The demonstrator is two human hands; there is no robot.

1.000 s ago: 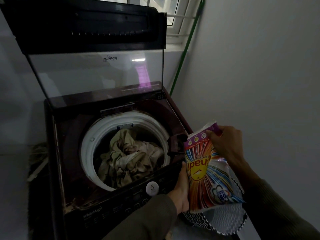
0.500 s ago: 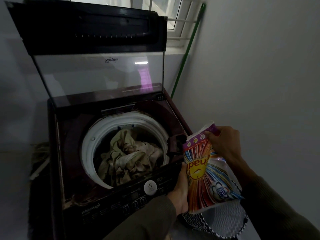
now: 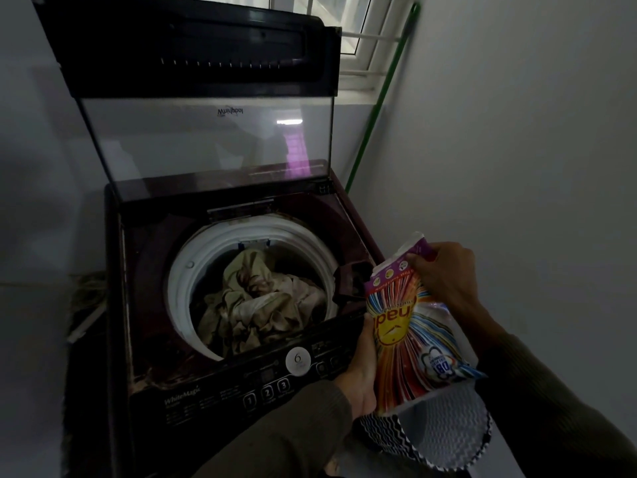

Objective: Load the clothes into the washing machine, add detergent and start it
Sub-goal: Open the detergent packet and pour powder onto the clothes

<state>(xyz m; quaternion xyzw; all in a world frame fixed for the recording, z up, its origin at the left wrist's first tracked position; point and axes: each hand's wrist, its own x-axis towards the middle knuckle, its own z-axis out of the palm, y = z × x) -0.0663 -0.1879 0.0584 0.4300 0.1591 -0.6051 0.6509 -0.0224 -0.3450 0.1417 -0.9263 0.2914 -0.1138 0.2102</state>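
We hold the detergent packet (image 3: 410, 339) in both hands, just beside the open washing machine (image 3: 224, 391).

Our left hand (image 3: 362, 374) grips the packet's lower left edge, thumb laid along the front and fingers hidden behind it. Our right hand (image 3: 444, 274) has its fingers curled round the top corner, where the purple band is. The packet stands roughly upright at the machine's front right corner, over a zigzag-patterned basket (image 3: 441, 439) on the floor. Whether its top is torn open we cannot tell. The glass lid (image 3: 206, 143) is raised, and the clothes (image 3: 262, 305) – crumpled beige fabric – lie inside the white-rimmed drum (image 3: 179, 288). A dark cloth (image 3: 348, 281) drapes over the drum's right edge, near the packet. A green pole (image 3: 382, 98) leans in the corner by the window (image 3: 348, 39).
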